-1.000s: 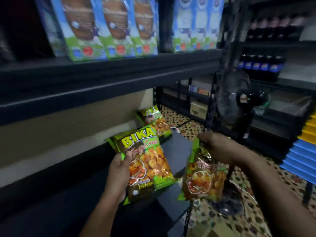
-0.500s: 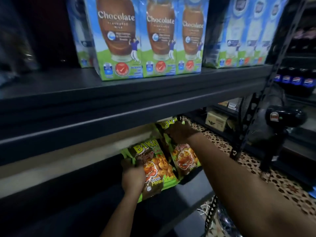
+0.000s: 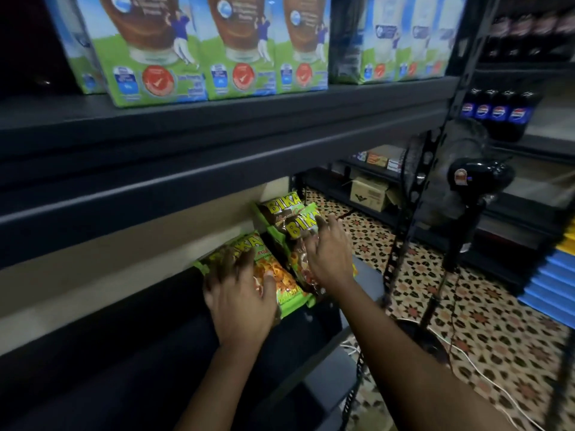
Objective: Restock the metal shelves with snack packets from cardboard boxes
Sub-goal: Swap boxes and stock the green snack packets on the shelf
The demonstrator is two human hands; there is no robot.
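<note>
— Hands first: what does each one have?
— Left hand (image 3: 241, 298) lies spread, fingers straight, flat on the nearest snack packet (image 3: 273, 275), pressing it toward the wall. Right hand (image 3: 326, 253) rests with loosely extended fingers on the middle packet (image 3: 298, 231); motion blur keeps me from telling whether any fingertip curls round its edge.
— How many packets?
— Three, leaning in a row on the lower shelf (image 3: 326, 384). The far packet (image 3: 280, 206), beyond the right hand, shows only its top.
— And outward from there?
— Above the hands, three chocolate milk cartons (image 3: 242, 57), tops cut off, with paler cartons (image 3: 401, 42) beside them, too blurred to count. Right of the hands stand a fan (image 3: 460, 181) and four cola bottles (image 3: 497, 113).
</note>
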